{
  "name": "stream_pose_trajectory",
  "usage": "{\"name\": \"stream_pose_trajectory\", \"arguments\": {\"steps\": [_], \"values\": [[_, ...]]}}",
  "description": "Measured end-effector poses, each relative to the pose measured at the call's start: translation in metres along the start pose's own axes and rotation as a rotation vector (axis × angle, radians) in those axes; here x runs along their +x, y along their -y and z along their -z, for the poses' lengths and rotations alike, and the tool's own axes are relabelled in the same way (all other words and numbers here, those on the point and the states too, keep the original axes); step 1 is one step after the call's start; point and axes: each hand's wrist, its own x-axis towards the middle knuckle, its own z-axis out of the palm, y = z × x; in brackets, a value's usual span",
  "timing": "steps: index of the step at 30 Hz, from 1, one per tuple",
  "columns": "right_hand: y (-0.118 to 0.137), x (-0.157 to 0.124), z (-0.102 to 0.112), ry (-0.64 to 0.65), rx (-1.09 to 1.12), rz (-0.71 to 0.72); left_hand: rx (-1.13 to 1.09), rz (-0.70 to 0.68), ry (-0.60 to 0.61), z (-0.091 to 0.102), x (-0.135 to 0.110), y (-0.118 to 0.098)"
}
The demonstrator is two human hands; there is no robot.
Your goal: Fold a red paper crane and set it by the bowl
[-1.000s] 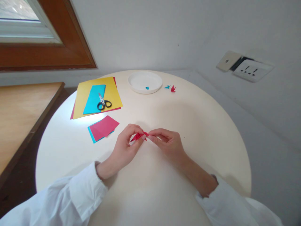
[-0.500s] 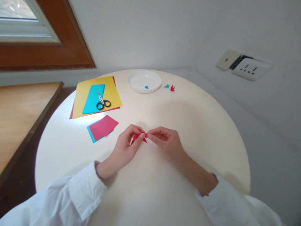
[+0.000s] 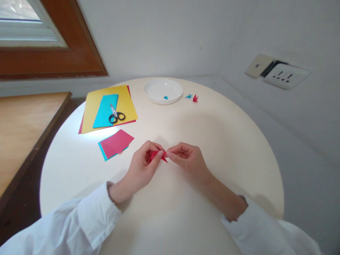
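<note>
A small red folded paper [image 3: 164, 158] with pointed tips is held between my two hands, just above the table. My left hand [image 3: 143, 163] pinches its body between thumb and fingers, which partly hide it. At its right end, the thumb and fingertips of my right hand [image 3: 188, 157] are closed on the paper's edge. Pink and blue paper pieces [image 3: 117, 143] lie to the left of my left hand. Beyond the hands, a small blue folded crane [image 3: 188, 96] and a red one [image 3: 195, 98] rest on the table.
A white round plate [image 3: 151, 96] with a small blue piece [image 3: 166, 97] stands at the back of the round table [image 3: 170, 219]. Black-handled scissors [image 3: 117, 115] lie over blue paper [image 3: 102, 113] and a yellow sheet [image 3: 129, 106]. A wooden surface [image 3: 23, 124] is at left.
The red folded paper has turned slightly between my fingers, its lower tip shifting a little right and down. Both hands keep nearly the same place and grip.
</note>
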Motion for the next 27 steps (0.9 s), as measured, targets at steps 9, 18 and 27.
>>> {"name": "stream_pose_trajectory", "arguments": {"steps": [9,18,27], "values": [[0.0024,-0.0019,-0.0004,0.009,0.039,0.042,-0.045,-0.024,-0.002,0.0007,-0.001,0.0017],[0.0005,-0.0032,-0.0017,-0.012,0.031,0.122,0.0,-0.068,-0.028,0.0011,-0.0019,-0.0007],[0.001,-0.0046,-0.0028,-0.007,0.044,0.16,0.001,-0.124,-0.052,0.0,-0.0045,-0.0023]]}}
